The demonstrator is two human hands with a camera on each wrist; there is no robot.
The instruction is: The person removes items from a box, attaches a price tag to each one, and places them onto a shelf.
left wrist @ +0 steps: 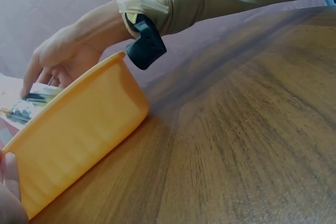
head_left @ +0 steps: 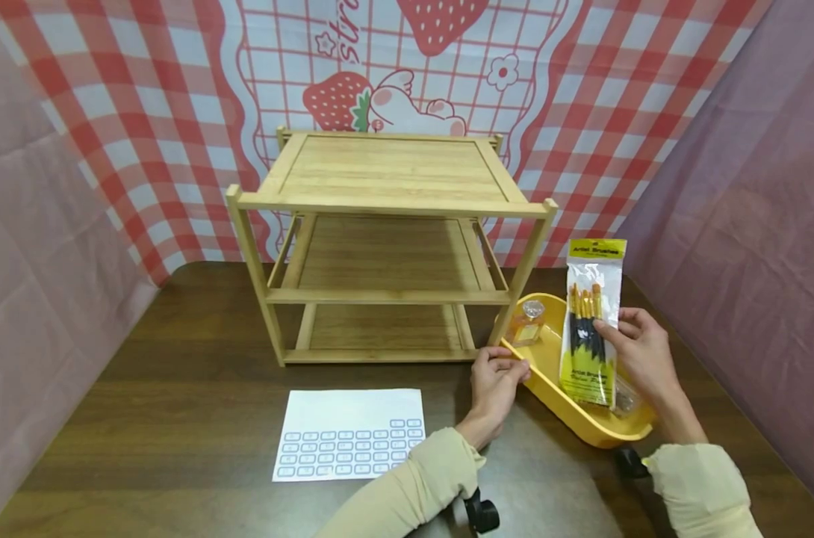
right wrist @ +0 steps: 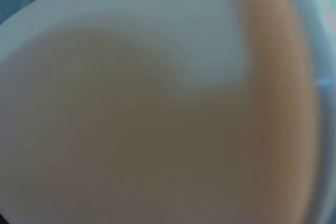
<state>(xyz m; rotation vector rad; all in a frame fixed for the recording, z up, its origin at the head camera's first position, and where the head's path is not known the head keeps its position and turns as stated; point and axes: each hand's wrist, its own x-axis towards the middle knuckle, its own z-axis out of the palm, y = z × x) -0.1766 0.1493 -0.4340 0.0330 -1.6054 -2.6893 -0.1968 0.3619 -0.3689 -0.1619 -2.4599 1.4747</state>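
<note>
Our left hand [head_left: 497, 381] pinches the yellow tray [head_left: 548, 381] rim; our right hand [head_left: 638, 347] fingers curl on the brush pack [head_left: 591, 321].

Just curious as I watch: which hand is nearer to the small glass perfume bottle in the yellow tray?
Left. The left hand grips the yellow plastic tray's rim just below the small glass perfume bottle; the right hand holds the brush packet further right.
</note>
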